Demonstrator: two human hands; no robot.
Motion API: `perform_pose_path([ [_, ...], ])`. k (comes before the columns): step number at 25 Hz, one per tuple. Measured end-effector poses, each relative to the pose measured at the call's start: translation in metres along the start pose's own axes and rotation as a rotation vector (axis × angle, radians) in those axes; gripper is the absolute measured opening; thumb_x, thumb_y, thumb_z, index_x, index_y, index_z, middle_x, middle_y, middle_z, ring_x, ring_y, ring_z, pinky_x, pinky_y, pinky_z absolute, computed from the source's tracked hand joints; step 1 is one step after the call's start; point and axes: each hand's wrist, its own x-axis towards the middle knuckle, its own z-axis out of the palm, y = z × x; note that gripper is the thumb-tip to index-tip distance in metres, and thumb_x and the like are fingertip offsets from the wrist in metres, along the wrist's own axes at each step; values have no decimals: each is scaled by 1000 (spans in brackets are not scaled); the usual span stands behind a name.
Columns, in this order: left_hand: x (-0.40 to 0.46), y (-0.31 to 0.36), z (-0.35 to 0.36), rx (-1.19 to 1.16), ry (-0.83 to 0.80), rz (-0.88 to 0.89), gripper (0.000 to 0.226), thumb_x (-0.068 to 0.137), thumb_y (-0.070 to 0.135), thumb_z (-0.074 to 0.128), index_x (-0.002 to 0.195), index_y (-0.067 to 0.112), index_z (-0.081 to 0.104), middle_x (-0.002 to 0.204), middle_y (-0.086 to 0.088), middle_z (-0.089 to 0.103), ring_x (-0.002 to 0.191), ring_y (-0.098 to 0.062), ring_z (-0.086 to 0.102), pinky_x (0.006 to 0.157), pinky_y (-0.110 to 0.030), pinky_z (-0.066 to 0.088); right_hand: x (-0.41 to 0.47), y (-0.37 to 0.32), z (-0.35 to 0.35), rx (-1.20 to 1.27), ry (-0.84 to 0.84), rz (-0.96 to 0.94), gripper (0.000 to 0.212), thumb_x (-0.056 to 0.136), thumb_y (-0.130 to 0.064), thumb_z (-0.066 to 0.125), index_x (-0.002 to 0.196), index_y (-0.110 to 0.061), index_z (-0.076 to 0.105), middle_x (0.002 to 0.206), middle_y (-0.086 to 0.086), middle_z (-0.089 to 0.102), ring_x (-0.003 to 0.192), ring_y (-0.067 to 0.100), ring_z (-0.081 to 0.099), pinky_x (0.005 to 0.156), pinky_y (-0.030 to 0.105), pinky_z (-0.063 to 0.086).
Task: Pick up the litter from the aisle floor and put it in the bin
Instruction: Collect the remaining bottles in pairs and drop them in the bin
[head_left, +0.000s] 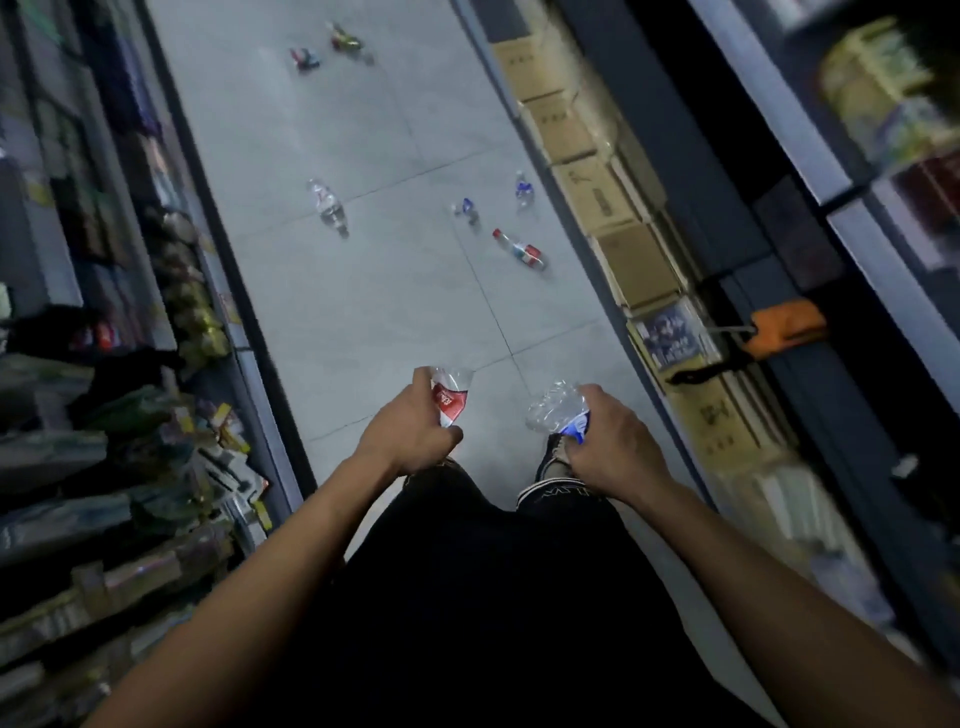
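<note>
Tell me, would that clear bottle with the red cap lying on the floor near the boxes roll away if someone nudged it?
Probably: the red-capped bottle lies on its side on smooth floor tiles, so a sideways nudge could roll it. It looks empty, so likely light. Thin clear plastic probably dents under a grip, like the crumpled bottle in the right hand.

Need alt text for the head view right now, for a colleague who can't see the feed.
Looking down a shop aisle, the left hand grips a crushed bottle with a red label and the right hand grips a crushed clear bottle with a blue label. Several more bottles lie on the grey tiled floor ahead, between stocked shelves and cardboard boxes. No bin is in view.
</note>
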Motion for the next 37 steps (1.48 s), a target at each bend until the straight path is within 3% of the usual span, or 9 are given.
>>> perform_pose_path([
  [3, -21, -10, -4, 123, -101, 70, 65, 73, 32, 62, 128, 25, 29, 108, -5, 63, 88, -29, 62, 71, -38, 45, -66, 23, 23, 108, 72, 182, 56, 79, -32, 65, 132, -27, 47, 124, 2, 62, 113, 31, 60, 88, 40, 51],
  [10, -59, 34, 47, 427, -364, 328, 59, 72, 30, 62, 122, 26, 31, 123, -3, 62, 102, -32, 62, 88, -44, 48, -241, 95, 92, 418, 305, 700, 59, 85, -40, 65, 139, -25, 47, 134, 3, 59, 121, 32, 58, 94, 39, 48],
  [12, -76, 63, 81, 541, -432, 442, 55, 74, 26, 63, 119, 29, 32, 123, 0, 62, 100, -31, 62, 85, -41, 47, -299, 112, 117, 507, 378, 839, 55, 88, -39, 65, 137, -22, 47, 133, 3, 59, 123, 32, 57, 93, 39, 47],
  [16, -125, 123, 161, 718, -544, 643, 56, 72, 26, 64, 118, 30, 33, 116, -6, 65, 98, -33, 63, 87, -44, 50, -408, 135, 177, 737, 561, 1042, 25, 87, -28, 66, 104, -13, 55, 100, 3, 61, 103, 34, 61, 78, 37, 48],
  [21, -218, 166, 291, 986, -681, 920, 65, 72, 22, 68, 126, 22, 33, 127, -13, 64, 106, -38, 64, 85, -41, 49, -524, 142, 264, 1015, 667, 1287, 39, 92, -36, 69, 124, -18, 54, 107, 7, 61, 102, 35, 62, 83, 42, 52],
  [23, -256, 178, 338, 1067, -792, 1034, 69, 71, 24, 68, 130, 22, 33, 135, -5, 61, 106, -34, 66, 91, -45, 51, -554, 140, 294, 1093, 708, 1388, 50, 89, -39, 70, 132, -22, 53, 117, 7, 62, 107, 34, 63, 85, 41, 52],
  [27, -333, 190, 432, 1275, -990, 1228, 77, 74, 28, 65, 142, 22, 30, 145, 1, 52, 109, -29, 65, 96, -47, 50, -608, 133, 346, 1221, 819, 1594, 46, 84, -39, 70, 123, -19, 55, 114, 7, 64, 107, 33, 63, 87, 40, 53],
  [31, -389, 199, 497, 1299, -1052, 1305, 81, 67, 37, 62, 139, 21, 29, 135, -1, 60, 98, -33, 67, 92, -50, 51, -647, 151, 372, 1338, 855, 1672, 41, 84, -39, 70, 115, -18, 53, 109, 6, 63, 104, 32, 63, 85, 40, 52],
  [37, -406, 231, 554, 1306, -1002, 1176, 75, 68, 33, 71, 133, 33, 32, 105, 4, 68, 88, -24, 67, 83, -45, 53, -701, 250, 359, 1404, 965, 1648, 37, 84, -34, 74, 113, -21, 55, 103, 3, 66, 97, 28, 65, 83, 40, 54],
])
